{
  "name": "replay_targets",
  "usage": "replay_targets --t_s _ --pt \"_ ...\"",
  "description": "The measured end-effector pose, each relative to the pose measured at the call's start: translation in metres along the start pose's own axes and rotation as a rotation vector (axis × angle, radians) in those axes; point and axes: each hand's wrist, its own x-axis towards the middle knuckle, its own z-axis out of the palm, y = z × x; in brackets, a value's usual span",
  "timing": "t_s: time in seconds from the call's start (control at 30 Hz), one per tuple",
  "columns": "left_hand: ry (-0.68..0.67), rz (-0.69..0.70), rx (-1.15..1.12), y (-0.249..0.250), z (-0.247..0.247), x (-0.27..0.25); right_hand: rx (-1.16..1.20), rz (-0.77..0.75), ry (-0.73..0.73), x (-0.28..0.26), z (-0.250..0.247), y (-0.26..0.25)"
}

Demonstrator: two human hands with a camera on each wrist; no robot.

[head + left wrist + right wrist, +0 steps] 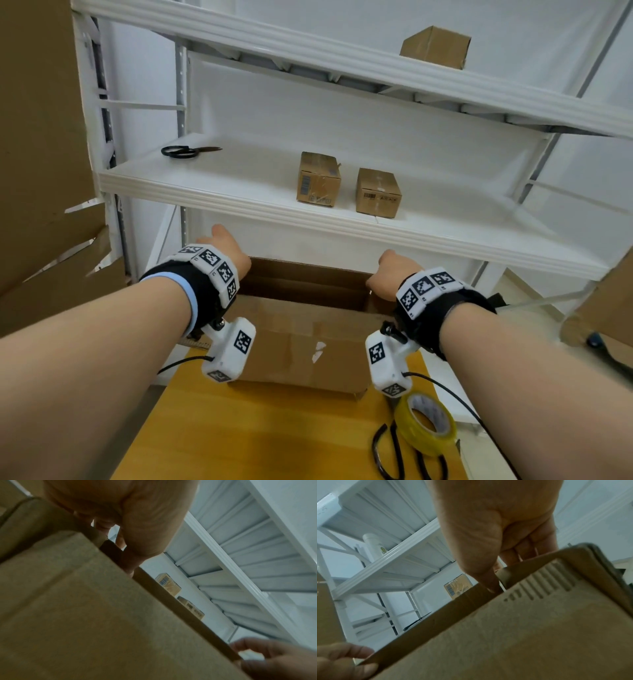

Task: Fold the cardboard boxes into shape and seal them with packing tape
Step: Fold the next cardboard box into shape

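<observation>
Three white shelves of a metal rack fill the upper and middle of the head view, the lowest board's front edge running just above and behind the open cardboard box at centre frame. Large brown cardboard sheets crowd the left edge, and another piece closes in at the right edge, so free room lies mostly along the bare yellow worktop in the lower middle. The box stands at the worktop's far end, its top open and its near wall facing the camera, with white torn patches on that wall.

Both hands clamp the box's top rim at opposite ends. The left hand sits at the upper left corner; the left wrist view shows its thumb pressed on the outer wall and fingers curled over the edge. The right hand holds the upper right corner, thumb outside and fingers folded inside, as the right wrist view shows.

Smaller things: two sealed cartons on the middle shelf, a third carton on the top shelf, a roll of yellowish packing tape at lower right beside black-handled scissors, and another pair of scissors on the middle shelf's left.
</observation>
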Motion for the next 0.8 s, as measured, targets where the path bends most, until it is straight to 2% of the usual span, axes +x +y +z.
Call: replay_targets --t_s 0.07,0.17,0.27,0.33,0.47,0.67,0.8 --pt "0.0 0.048 0.03 0.001 0.004 0.0 -0.001 -0.022 0.039 0.002 0.005 -0.001" --pt "0.02 0.02 -0.054 0.002 0.008 -0.007 -0.043 -0.047 0.05 0.004 0.014 -0.001" --pt "0.145 -0.039 -0.196 0.0 0.009 -0.015 -0.064 -0.047 0.013 0.007 0.018 0.0" --pt "0.169 -0.044 -0.2 -0.002 0.006 -0.014 -0.041 -0.03 0.003 0.01 0.021 0.002" --pt "0.096 0.005 -0.117 -0.01 0.003 -0.009 -0.011 0.002 0.019 0.014 0.027 0.005" --pt "0.036 0.096 -0.11 -0.02 0.003 -0.017 -0.003 0.008 0.024 0.017 0.028 0.001" --pt "-0.072 0.151 -0.051 -0.021 -0.002 -0.013 -0.038 -0.015 0.006 0.019 0.026 0.002"
